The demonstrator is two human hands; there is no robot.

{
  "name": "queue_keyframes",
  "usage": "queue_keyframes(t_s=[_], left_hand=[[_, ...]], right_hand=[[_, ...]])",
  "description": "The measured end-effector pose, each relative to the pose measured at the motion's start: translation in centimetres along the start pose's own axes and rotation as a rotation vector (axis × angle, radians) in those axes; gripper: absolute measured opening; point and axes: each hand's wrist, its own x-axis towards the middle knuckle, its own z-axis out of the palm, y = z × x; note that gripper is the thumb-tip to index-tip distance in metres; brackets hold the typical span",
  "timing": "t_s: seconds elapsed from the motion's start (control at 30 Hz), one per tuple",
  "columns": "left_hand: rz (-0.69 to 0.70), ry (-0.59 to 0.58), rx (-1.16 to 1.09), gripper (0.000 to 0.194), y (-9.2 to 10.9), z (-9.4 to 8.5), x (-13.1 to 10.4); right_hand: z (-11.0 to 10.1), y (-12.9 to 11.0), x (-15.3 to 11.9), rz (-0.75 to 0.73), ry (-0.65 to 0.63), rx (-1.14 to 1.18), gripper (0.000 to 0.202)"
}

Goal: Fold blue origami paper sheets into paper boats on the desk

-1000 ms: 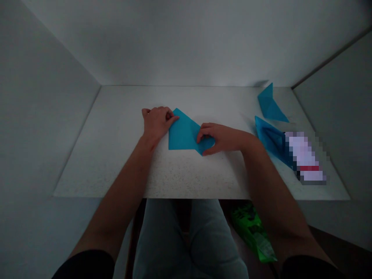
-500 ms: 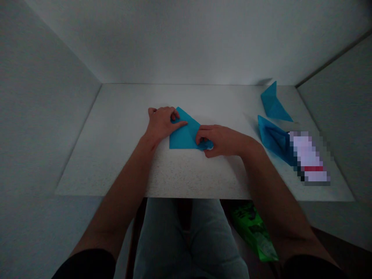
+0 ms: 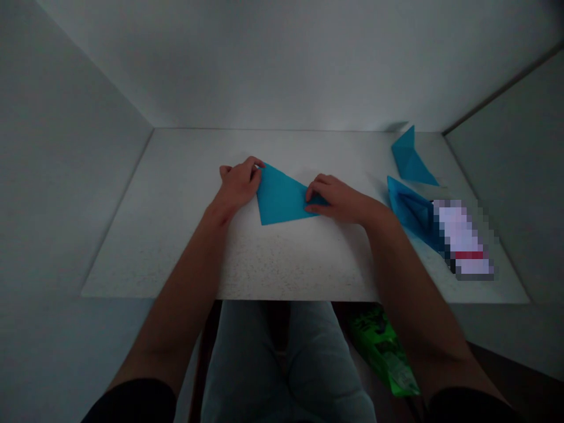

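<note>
A folded sheet of blue paper (image 3: 282, 197) lies in front of me on the white table, wide on the left and narrowing to the right. My left hand (image 3: 240, 183) pinches its upper left corner between curled fingers and thumb. At the narrow right end, my right hand (image 3: 332, 198) grips the paper with bent fingers and thumb; that tip is partly hidden by the hand. Off to the right stand two other blue paper pieces: a small folded one (image 3: 413, 161) at the back and a larger, partly opened one (image 3: 408, 205) nearer me.
A phone (image 3: 462, 235), its screen blurred out, leans at the right beside the larger blue piece. White walls (image 3: 282, 64) enclose the table (image 3: 176, 235) at the back and sides. Below the front edge, a green bag (image 3: 388, 352) sits right of my legs.
The blue paper has turned slightly, its right end moving up and away from me. My left thumb has slid off the paper's middle to its corner, and my right hand has moved up slightly.
</note>
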Motion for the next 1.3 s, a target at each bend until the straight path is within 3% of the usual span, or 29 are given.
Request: queue_keyframes(t_s=[0.2, 0.53, 0.67, 0.8, 0.9, 1.1, 1.2, 1.3], left_hand=[[0.005, 0.036, -0.020, 0.042, -1.7, -0.1, 0.3], [0.010, -0.008, -0.028, 0.041, -2.5, -0.1, 0.5], [0.022, -0.039, -0.106, 0.040, -2.4, -0.3, 0.5], [0.086, -0.053, -0.240, 0.050, -2.1, -0.8, 0.3], [0.128, -0.084, -0.260, 0.041, -2.1, -1.2, 0.3], [0.164, -0.128, -0.292, 0.020, -2.4, -1.2, 0.5], [0.172, -0.119, -0.233, 0.018, -2.5, -1.2, 0.6], [0.158, -0.131, -0.143, 0.022, -2.5, -1.5, 0.5]], right_hand=[[0.2, 1.6, 0.2, 0.159, 0.156, -0.049, 0.052], [-0.3, 3.3, 0.0, 0.297, 0.220, -0.156, 0.048], [-0.9, 2.8, 0.0, 0.267, 0.186, -0.115, 0.036], [-1.5, 2.2, 0.0, 0.107, 0.150, -0.026, 0.024], [-1.7, 1.9, -0.1, 0.028, 0.092, 0.081, 0.019], [-2.2, 0.7, -0.7, 0.056, -0.031, 0.166, 0.033], [-2.3, 0.3, -0.8, 0.052, -0.023, 0.170, 0.040], [-2.2, 0.6, -0.6, 0.047, -0.029, 0.161, 0.034]])
